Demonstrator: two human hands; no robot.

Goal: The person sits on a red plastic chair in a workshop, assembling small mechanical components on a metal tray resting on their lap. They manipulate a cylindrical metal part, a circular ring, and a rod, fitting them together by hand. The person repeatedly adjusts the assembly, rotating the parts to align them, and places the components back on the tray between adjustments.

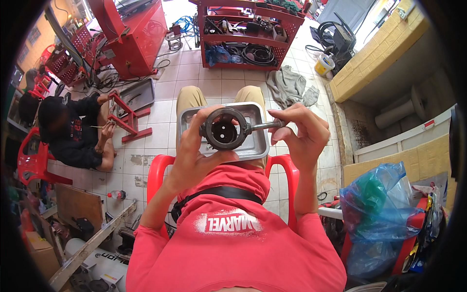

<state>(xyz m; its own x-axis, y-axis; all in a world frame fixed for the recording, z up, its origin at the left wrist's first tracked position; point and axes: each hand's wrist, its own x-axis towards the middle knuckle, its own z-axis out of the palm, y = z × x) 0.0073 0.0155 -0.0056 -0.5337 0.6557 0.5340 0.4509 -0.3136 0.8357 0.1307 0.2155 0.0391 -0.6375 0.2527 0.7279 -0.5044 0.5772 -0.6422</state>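
Observation:
My left hand (190, 158) is wrapped round a dark metal ring (224, 145), its thumb below and fingers along the left side. The ring's open bore faces me, with two bright spots showing through it. A threaded bolt (263, 126) sticks out from the ring's right side. At the bolt's outer end, my right hand (306, 129) pinches with thumb and fingers. Beneath both hands, a shallow silver metal tray (255, 150) rests on my lap. Most of the tray's inside is hidden behind the ring and my left hand.
To the left, a person (73, 129) sits handling a red metal frame (127, 117), beside another tray (141, 93). Ahead stands a red tool cart (241, 39). A grey cloth (287, 85) lies on the tiles. Blue plastic bags (377, 204) sit at my right.

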